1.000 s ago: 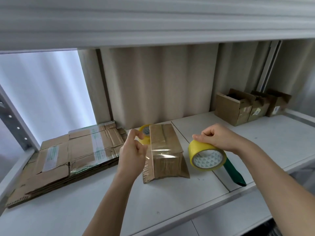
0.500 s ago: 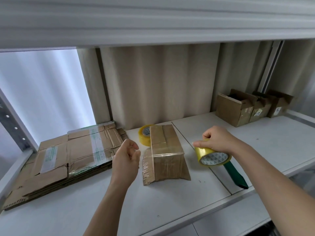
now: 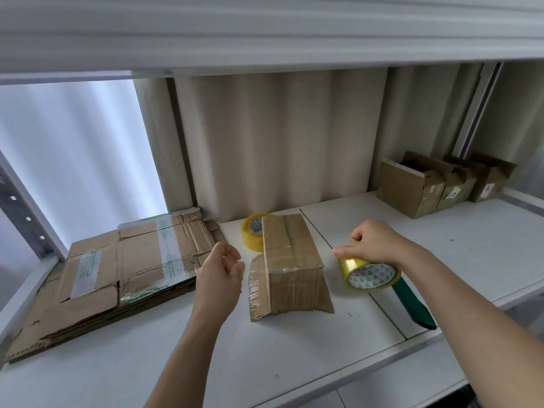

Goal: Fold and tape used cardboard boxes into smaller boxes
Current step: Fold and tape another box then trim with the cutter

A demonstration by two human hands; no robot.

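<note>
Setting: lying under an upper shelf, a white shelf (image 3: 294,357) backed by a beige corrugated wall (image 3: 279,142).
Small box (image 3: 290,263): sitting at the middle of the shelf, taped over its top, side flaps splaying out at the near end.
Left hand (image 3: 219,276): hovering just left of the small box, fingers loosely curled, gripping nothing, not touching the cardboard.
Right hand (image 3: 372,245): curling over the top of a yellow tape roll (image 3: 369,275), holding it just right of the small box and apart from it.
Green handle (image 3: 412,304): lying on the shelf under and behind the held roll, pointing toward the near edge.
Second tape roll (image 3: 252,231): standing on edge behind the small box, touching or nearly touching its far left corner.
Flattened boxes (image 3: 112,266): stacking up at the left, well apart from the right hand.
Finished boxes (image 3: 441,184): lining up at the far right against the wall, flaps open.
</note>
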